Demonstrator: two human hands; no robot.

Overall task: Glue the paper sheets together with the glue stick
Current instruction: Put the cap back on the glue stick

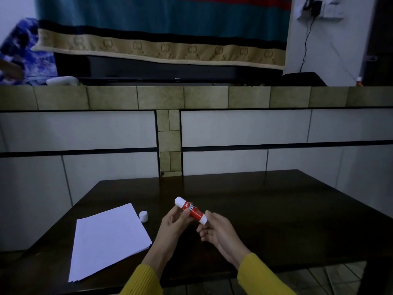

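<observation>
Both hands hold the glue stick (191, 210) in the air above the dark worktop (276, 199), near its middle and close to the person. The stick lies tilted, its white upper end pointing up and to the left, its white base down and to the right, the red label between them. The left hand (173, 225) has a closed grip on it — thumb and fingers pinch the red body just below the upper end. The right hand (219, 233) holds the base end, its fingers curled round the white base, so that grip is closed on the stick too. Both wrists come out of yellow sleeves (261, 273) at the bottom edge.

The cap (143, 216), small and white, stands on the worktop well apart from the stick, just beside the far right corner of the paper (108, 239). The paper is a thin stack of white sheets lying flat on the left part of the worktop, turned at a slant, the sheet edges fanned slightly along the near side — neither hand touches it.

Behind the worktop stands a tiled wall (85, 133) with a beige tile ledge on top
</observation>
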